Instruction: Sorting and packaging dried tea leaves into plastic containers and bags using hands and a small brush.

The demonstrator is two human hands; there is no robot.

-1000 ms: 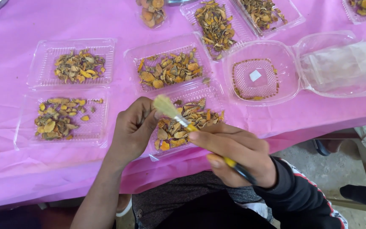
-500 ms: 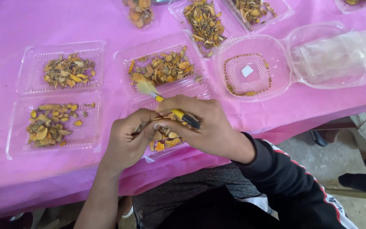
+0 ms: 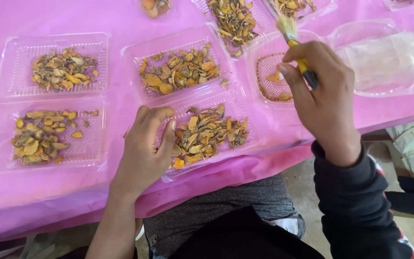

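On the pink tablecloth (image 3: 5, 206), at the far left, two clear plastic trays (image 3: 49, 96) lie one above the other, each holding dried orange and yellow slices. Next comes the left hand (image 3: 144, 151), fingers curled in and narrow; whether it pinches a slice cannot be told. It rests at the left edge of the near tray (image 3: 207, 132) of slices, which lies open just in front of the person. Further right, the right hand (image 3: 324, 98) grips a small yellow-handled brush (image 3: 294, 41), bristles up, above a nearly bare clear box (image 3: 276, 79).
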